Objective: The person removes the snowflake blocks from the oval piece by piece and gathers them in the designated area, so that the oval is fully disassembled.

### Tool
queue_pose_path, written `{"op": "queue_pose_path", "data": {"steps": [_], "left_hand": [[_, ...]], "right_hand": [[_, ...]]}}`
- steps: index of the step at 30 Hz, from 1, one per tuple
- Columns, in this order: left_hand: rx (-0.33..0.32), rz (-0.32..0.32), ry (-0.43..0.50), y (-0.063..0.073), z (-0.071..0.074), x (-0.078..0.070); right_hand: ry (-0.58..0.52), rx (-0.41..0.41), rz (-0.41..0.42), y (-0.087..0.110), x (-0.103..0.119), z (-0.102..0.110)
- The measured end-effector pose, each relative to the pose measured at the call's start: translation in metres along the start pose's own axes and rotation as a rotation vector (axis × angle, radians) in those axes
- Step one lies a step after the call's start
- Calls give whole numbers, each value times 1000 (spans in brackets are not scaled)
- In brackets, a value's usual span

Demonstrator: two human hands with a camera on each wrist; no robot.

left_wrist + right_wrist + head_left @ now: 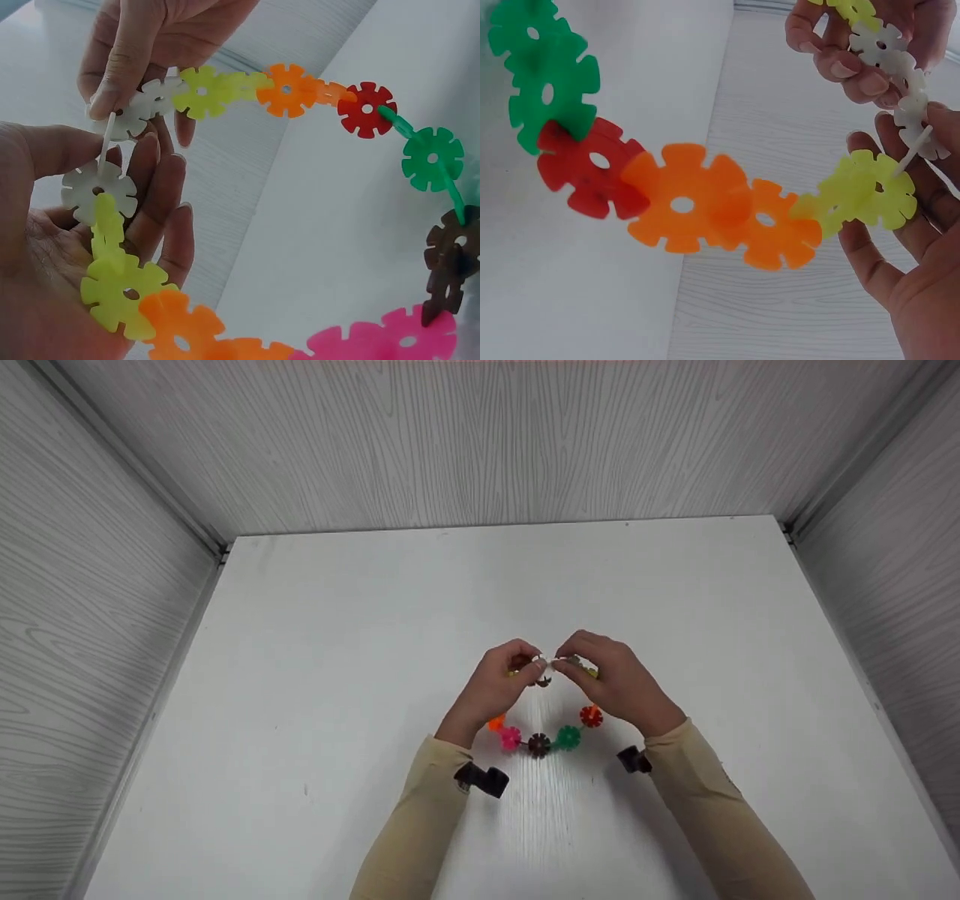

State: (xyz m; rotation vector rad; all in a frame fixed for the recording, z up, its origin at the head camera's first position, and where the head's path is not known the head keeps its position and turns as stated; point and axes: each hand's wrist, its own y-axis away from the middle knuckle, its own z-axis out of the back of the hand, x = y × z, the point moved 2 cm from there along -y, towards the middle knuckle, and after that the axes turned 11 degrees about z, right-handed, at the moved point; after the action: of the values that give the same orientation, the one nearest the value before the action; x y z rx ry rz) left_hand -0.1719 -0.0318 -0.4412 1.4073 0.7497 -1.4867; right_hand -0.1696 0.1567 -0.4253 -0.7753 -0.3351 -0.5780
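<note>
A chain of notched plastic snowflake discs hangs between the two hands in a loop. My left hand [491, 682] pinches a white snowflake disc [82, 191] at the chain's upper side. Opposite it, my right hand [611, 679] pinches another white snowflake disc [131, 124] between thumb and fingers. The white pieces meet edge to edge between the fingertips; whether they are fully slotted, I cannot tell. Down the sides run yellow [866, 180], orange [697, 172] and red discs [592, 718]. Green [568, 737], brown [538, 745] and pink discs [510, 739] form the near side.
Under the hands lies a white tabletop [337, 660]. Grey wood-grain panels [480, 442] rise at its back, left and right. Black wrist cameras [484, 780] sit at both beige sleeves [420, 810].
</note>
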Motion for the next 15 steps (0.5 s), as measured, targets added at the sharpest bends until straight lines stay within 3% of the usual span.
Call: {"op": "queue_pose_path", "data": {"steps": [5, 15], "left_hand": [[21, 20, 24, 2, -1, -2], [35, 15, 75, 1, -4, -5]], "right_hand": [[90, 11, 114, 1, 4, 2], [22, -27, 178, 4, 1, 3]]}}
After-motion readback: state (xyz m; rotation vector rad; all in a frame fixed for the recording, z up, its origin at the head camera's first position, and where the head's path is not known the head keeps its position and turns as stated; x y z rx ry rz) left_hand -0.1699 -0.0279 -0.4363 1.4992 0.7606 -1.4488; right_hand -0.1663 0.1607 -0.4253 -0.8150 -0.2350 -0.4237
